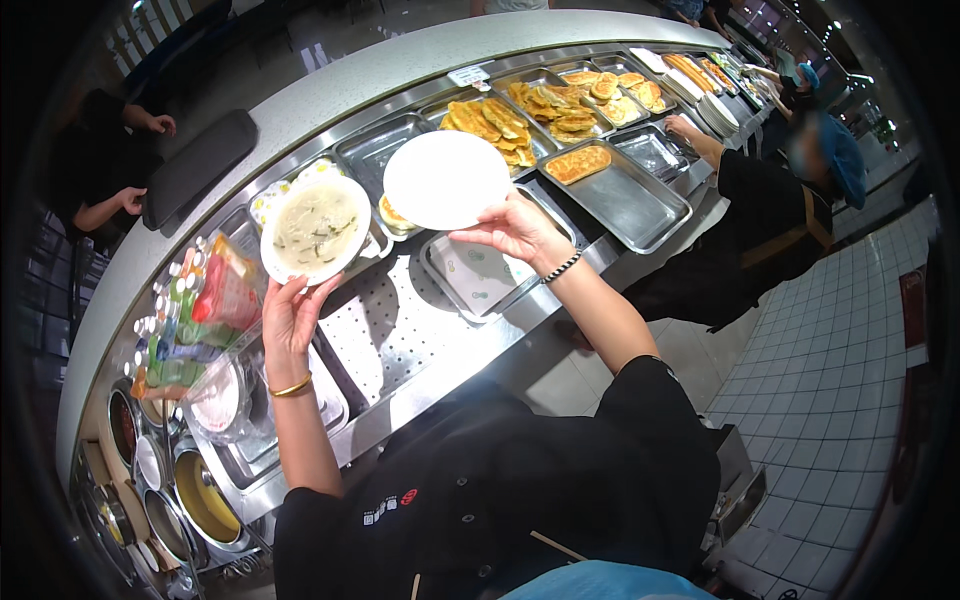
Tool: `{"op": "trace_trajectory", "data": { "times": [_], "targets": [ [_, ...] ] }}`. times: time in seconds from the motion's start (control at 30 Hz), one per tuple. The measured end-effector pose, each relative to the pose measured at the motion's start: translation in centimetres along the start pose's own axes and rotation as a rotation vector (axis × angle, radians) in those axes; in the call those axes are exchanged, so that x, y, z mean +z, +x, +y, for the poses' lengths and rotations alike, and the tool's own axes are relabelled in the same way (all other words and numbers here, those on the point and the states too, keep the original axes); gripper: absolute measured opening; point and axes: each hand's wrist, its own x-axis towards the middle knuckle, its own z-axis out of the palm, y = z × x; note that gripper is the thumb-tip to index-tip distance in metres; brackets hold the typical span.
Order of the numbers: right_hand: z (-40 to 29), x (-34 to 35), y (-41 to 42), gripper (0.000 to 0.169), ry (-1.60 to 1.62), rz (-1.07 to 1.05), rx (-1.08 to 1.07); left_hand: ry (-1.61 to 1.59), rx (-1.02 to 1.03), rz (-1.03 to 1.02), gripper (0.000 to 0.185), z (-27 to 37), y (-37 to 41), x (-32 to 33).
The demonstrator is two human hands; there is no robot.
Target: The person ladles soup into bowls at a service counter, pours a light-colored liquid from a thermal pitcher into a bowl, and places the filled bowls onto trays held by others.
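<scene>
My left hand [291, 319], with a gold bangle on its wrist, holds a white bowl [316, 229] from its near rim and underside. Pale, cloudy soup with dark green shreds fills it. A round white plate [446, 180] is in my right hand [521, 229], pinched at its near right edge. Both are raised over the metal serving counter, the plate to the right of the bowl. Partly hidden behind the plate is a round flatbread [395, 214]. Below my right hand lies a tray lined with patterned paper [480, 279].
Metal trays of golden fried pancakes [487, 124] line the counter's far side. Bottled drinks [176, 307] and soup pots [210, 495] stand at left. Across the counter, a person holds a dark tray [199, 169]. A co-worker [772, 217] reaches in from the right, near stacked plates [718, 115].
</scene>
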Motion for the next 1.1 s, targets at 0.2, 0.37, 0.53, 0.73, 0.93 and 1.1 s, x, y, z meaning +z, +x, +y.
{"op": "trace_trajectory", "data": {
  "times": [0.2, 0.37, 0.53, 0.73, 0.93, 1.1],
  "targets": [
    [-4.3, -1.3, 6.3, 0.071, -0.003, -0.014, 0.121, -0.042, 0.052, 0.109, 0.057, -0.3, 3.7, 2.9],
    [-6.4, -2.6, 10.5, 0.071, 0.039, -0.01, 0.177, -0.084, 0.091, 0.144, 0.053, -0.5, 6.5, 5.5],
    [-8.3, -3.1, 14.7, 0.063, 0.025, -0.051, 0.233, -0.095, 0.116, 0.21, 0.052, -0.1, 9.2, 7.6],
    [-9.5, -4.6, 20.2, 0.061, 0.013, -0.06, 0.221, -0.12, 0.146, 0.138, 0.051, -0.6, 15.4, 7.0],
    [-9.6, -6.3, 27.4, 0.06, 0.004, -0.047, 0.199, -0.157, 0.156, 0.129, 0.052, -1.4, 23.2, 4.9],
    [-8.8, -6.4, 32.8, 0.06, 0.017, 0.006, 0.207, -0.153, 0.187, 0.127, 0.051, -1.8, 29.3, 2.6]
  ]
}}
